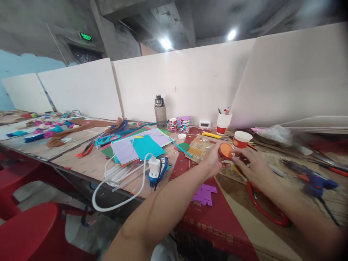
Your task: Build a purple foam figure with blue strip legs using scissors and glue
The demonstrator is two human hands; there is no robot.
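Your left hand has its fingers closed around a small round orange paper disc, holding it up just above the red cloth strip on the wooden table. Your right hand is right beside it, fingers loosely spread, with the fingertips touching the disc's edge; it's not gripping anything. Just behind the disc sits a red-and-white paper cup. A pair of red-handled scissors lies under your right forearm, and purple paper scraps sit on the cloth below your left wrist. Off to the left there's a stack of coloured paper sheets and a white charger plug with its cable.
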